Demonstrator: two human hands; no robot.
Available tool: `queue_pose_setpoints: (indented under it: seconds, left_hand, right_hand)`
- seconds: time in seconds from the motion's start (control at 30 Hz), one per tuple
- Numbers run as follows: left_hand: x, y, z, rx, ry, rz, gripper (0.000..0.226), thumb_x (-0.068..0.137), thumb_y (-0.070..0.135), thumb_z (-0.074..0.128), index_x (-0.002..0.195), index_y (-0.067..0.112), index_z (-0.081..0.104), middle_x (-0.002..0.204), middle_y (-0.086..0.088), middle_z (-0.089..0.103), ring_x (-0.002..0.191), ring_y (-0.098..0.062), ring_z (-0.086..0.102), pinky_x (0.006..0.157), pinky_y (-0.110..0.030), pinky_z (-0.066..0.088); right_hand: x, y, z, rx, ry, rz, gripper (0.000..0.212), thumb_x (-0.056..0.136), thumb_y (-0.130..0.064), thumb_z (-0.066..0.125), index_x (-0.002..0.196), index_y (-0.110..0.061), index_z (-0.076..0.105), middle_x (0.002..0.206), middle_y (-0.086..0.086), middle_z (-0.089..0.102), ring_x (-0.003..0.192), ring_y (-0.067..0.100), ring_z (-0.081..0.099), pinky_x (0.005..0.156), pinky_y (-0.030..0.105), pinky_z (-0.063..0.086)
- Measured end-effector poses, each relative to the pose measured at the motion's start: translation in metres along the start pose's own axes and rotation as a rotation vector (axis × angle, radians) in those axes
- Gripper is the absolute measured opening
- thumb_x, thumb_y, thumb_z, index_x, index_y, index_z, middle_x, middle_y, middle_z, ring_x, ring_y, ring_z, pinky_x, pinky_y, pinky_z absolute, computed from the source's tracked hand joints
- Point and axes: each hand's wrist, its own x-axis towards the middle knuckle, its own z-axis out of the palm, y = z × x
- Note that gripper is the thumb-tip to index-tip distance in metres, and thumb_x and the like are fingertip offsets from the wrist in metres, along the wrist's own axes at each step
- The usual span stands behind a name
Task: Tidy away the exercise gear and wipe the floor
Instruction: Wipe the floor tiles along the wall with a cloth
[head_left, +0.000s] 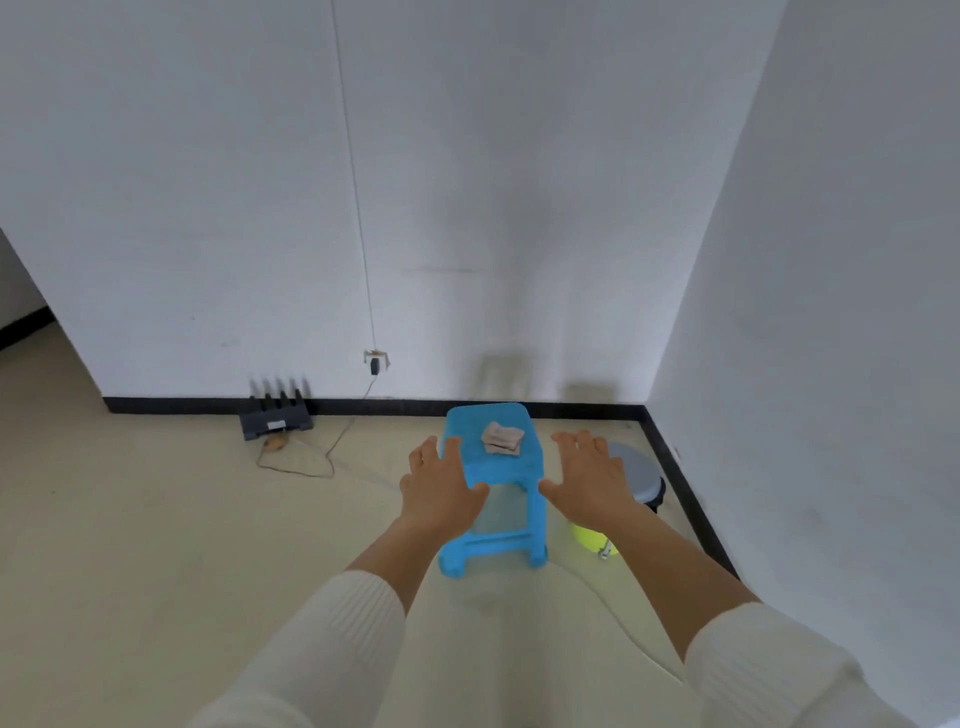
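Left hand (441, 488) and right hand (592, 478) flank a blue stool (470, 423).
Arms outstretched, fingers spread, grasping nothing; a folded cloth (501, 439) lies on its seat between them.

No text, brand or number can be read here. The only likely spot is a small pale label (276, 425) on the front of the black router (257, 430), which sits on the floor against the wall (208, 234) - it is too small and blurred to make out any letters or digits.
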Motion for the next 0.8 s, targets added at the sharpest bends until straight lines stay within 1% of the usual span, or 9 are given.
queue_pose_setpoints:
  seconds: [0.13, 0.37, 0.5, 0.6, 0.8]
  left_hand:
    - [0.106, 0.008, 0.032, -0.004, -0.042, -0.068, 0.07, 0.089, 0.038, 0.054, 0.148, 0.02, 0.019, 0.156, -0.011, 0.015, 0.142, -0.028, 0.013, 0.109, -0.044, 0.03]
    - [0.263, 0.023, 0.073, -0.003, -0.107, -0.138, 0.068, 0.089, 0.035, 0.052, 0.147, 0.02, 0.022, 0.155, -0.009, 0.019, 0.141, -0.027, 0.017, 0.109, -0.045, 0.032]
    - [0.333, 0.019, 0.096, 0.019, -0.162, -0.174, 0.066, 0.089, 0.034, 0.051, 0.147, 0.019, 0.023, 0.155, -0.009, 0.018, 0.141, -0.027, 0.016, 0.111, -0.044, 0.029]
    - [0.384, 0.01, 0.117, 0.042, -0.207, -0.168, 0.065, 0.09, 0.033, 0.049, 0.148, 0.019, 0.021, 0.156, -0.01, 0.017, 0.142, -0.027, 0.015, 0.112, -0.044, 0.028]
    - [0.458, -0.023, 0.176, 0.06, -0.346, -0.179, 0.061, 0.091, 0.033, 0.046, 0.146, 0.018, 0.023, 0.155, -0.01, 0.018, 0.142, -0.028, 0.016, 0.11, -0.041, 0.028]
  right_hand:
    - [0.114, 0.031, 0.019, -0.002, -0.071, -0.01, 0.067, 0.089, -0.043, 0.051, 0.146, -0.02, 0.024, 0.146, 0.004, 0.029, 0.132, 0.026, 0.027, 0.103, 0.043, 0.032]
    - [0.282, 0.078, 0.042, -0.021, -0.176, 0.006, 0.063, 0.089, -0.043, 0.051, 0.143, -0.019, 0.029, 0.142, 0.005, 0.034, 0.129, 0.026, 0.031, 0.103, 0.042, 0.034]
    - [0.353, 0.086, 0.064, 0.0, -0.23, 0.009, 0.06, 0.09, -0.04, 0.05, 0.143, -0.019, 0.03, 0.14, 0.004, 0.036, 0.128, 0.025, 0.032, 0.102, 0.04, 0.033]
    - [0.402, 0.091, 0.088, 0.018, -0.267, 0.024, 0.059, 0.09, -0.037, 0.049, 0.142, -0.018, 0.03, 0.14, 0.005, 0.036, 0.127, 0.025, 0.033, 0.101, 0.04, 0.034]
    - [0.47, 0.104, 0.16, 0.073, -0.405, 0.091, 0.056, 0.091, -0.037, 0.048, 0.141, -0.017, 0.031, 0.139, 0.005, 0.037, 0.126, 0.026, 0.033, 0.103, 0.04, 0.035]
